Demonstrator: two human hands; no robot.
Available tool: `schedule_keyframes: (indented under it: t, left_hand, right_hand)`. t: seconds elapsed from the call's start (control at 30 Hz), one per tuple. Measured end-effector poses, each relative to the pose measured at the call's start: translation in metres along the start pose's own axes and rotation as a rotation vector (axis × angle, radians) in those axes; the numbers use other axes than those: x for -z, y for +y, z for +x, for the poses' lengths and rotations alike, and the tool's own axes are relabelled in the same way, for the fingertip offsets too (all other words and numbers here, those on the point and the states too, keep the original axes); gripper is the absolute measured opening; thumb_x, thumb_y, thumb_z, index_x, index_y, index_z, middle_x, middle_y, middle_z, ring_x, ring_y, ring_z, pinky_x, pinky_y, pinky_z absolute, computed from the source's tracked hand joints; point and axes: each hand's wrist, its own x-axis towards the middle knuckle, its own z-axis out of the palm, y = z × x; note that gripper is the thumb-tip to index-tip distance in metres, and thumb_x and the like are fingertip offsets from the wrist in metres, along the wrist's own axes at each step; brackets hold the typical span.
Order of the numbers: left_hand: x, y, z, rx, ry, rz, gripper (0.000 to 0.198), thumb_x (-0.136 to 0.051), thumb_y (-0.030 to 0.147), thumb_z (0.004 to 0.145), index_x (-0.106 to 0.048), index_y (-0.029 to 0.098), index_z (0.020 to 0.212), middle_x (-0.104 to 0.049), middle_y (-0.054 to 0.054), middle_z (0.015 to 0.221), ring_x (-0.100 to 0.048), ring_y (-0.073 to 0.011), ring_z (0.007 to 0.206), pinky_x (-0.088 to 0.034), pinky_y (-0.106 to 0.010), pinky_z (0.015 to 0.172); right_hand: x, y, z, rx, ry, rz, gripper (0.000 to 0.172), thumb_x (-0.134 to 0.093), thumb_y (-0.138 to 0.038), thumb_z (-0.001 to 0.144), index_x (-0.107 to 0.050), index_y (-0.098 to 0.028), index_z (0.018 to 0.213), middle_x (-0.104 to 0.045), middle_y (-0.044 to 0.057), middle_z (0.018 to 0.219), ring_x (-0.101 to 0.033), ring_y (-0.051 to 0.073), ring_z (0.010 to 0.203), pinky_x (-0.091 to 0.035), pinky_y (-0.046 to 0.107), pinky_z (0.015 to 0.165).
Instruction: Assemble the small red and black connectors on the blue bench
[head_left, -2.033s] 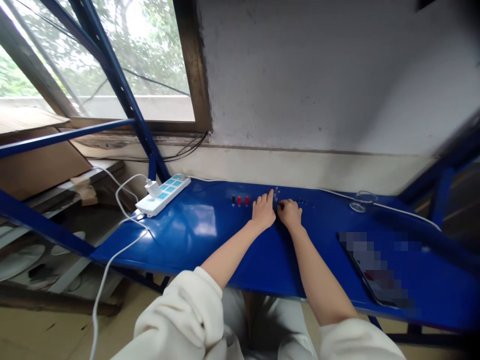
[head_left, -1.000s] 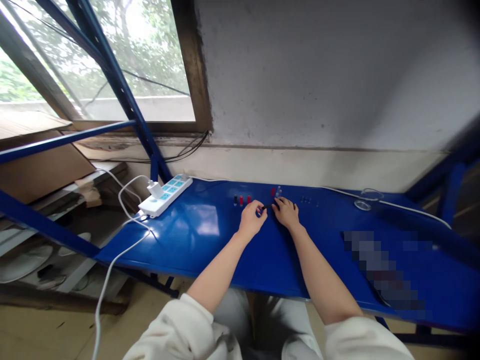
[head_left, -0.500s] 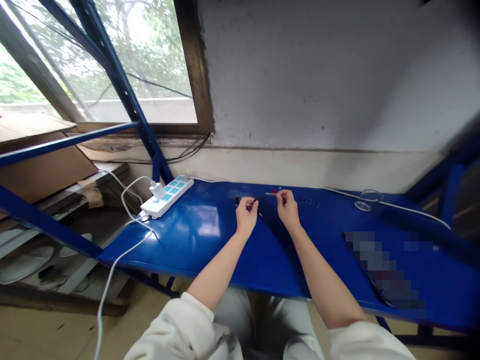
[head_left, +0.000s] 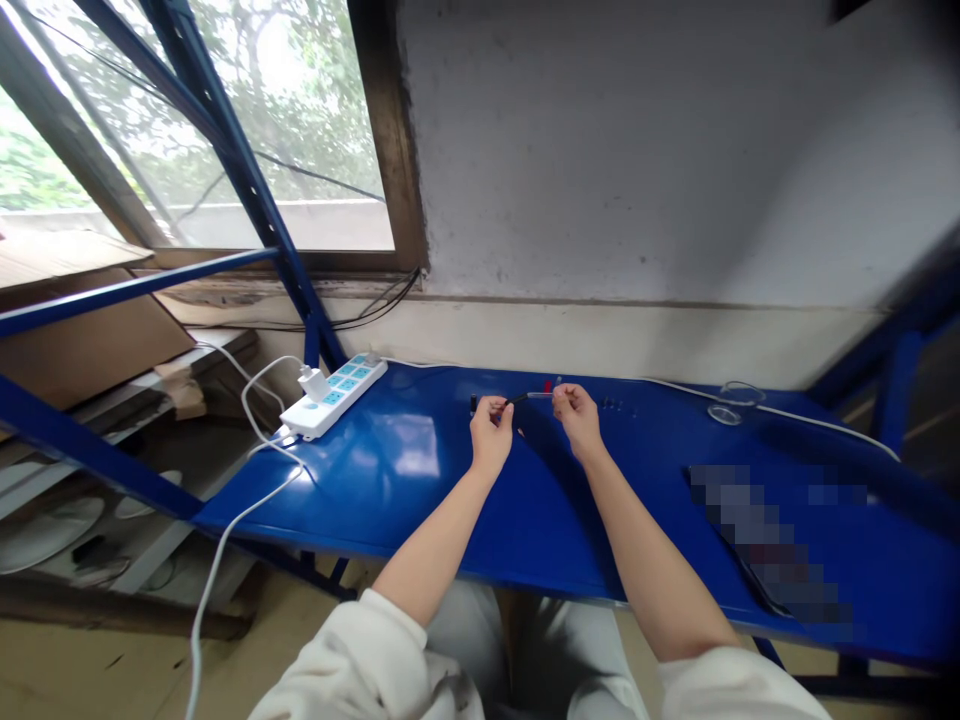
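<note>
Both my hands are raised a little above the blue metal bench (head_left: pixel 420 490), close together near its far edge. My left hand (head_left: pixel 491 433) is closed in a pinch on a small black piece (head_left: pixel 514 400). My right hand (head_left: pixel 578 418) pinches a thin clear or silvery pin-like piece (head_left: pixel 541 395) that points toward the black one. The two pieces nearly meet between my fingertips. A small red part (head_left: pixel 548 385) and a small black part (head_left: pixel 473 403) stand on the bench just behind my hands. Several tiny dark bits (head_left: pixel 613 404) lie to the right.
A white power strip (head_left: pixel 335 395) with a plugged-in charger and white cables lies at the bench's left end. A clear ring (head_left: pixel 724 412) and a white cable sit at the back right. A blurred-out flat object (head_left: pixel 765 545) lies at the right. Cardboard and a window are to the left.
My hands left the bench surface, where they were picking among the small parts, and lifted up, each now pinching a small piece and bringing them together.
</note>
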Motion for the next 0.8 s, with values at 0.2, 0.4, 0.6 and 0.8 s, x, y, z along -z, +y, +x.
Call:
schedule_keyframes:
  t: [0.2,0.4,0.6,0.8]
  left_hand:
    - [0.0,-0.003,0.001,0.017,0.011,-0.016,0.015,-0.052,0.028,0.077,-0.054,0.016,0.085,-0.059,-0.004,0.078,-0.056,-0.0126,0.073,-0.044,-0.025,0.068]
    - [0.001,0.001,0.0,0.052,0.005,-0.114,0.018,-0.052,0.031,0.078,-0.051,0.015,0.085,-0.062,-0.005,0.077,-0.058,-0.0121,0.071,-0.045,-0.025,0.068]
    - [0.002,0.007,0.001,0.097,-0.026,-0.255,0.022,-0.055,0.033,0.076,-0.049,0.014,0.086,-0.063,-0.005,0.075,-0.059,-0.0112,0.066,-0.047,-0.026,0.067]
    - [0.0,0.012,0.0,0.143,-0.224,-0.336,0.025,-0.058,0.035,0.072,-0.046,0.015,0.082,-0.063,-0.003,0.067,-0.055,-0.0092,0.051,-0.046,-0.024,0.056]
  right_hand:
    - [0.0,-0.004,-0.001,-0.049,-0.067,0.071,0.028,-0.056,-0.046,0.07,-0.046,-0.02,0.073,-0.038,-0.005,0.054,-0.031,0.006,0.045,-0.029,0.022,0.045]
    - [-0.003,-0.008,-0.003,-0.073,-0.097,0.205,0.025,-0.059,-0.041,0.07,-0.047,-0.02,0.071,-0.038,-0.006,0.053,-0.031,0.005,0.045,-0.027,0.021,0.045]
    - [-0.002,-0.015,-0.004,-0.071,-0.156,0.18,0.027,-0.061,-0.042,0.068,-0.047,-0.02,0.071,-0.038,-0.006,0.053,-0.032,0.005,0.044,-0.027,0.021,0.045]
    - [-0.003,-0.016,-0.006,-0.131,-0.291,0.139,0.029,-0.061,-0.044,0.068,-0.046,-0.02,0.074,-0.042,-0.007,0.051,-0.035,0.006,0.043,-0.027,0.021,0.045]
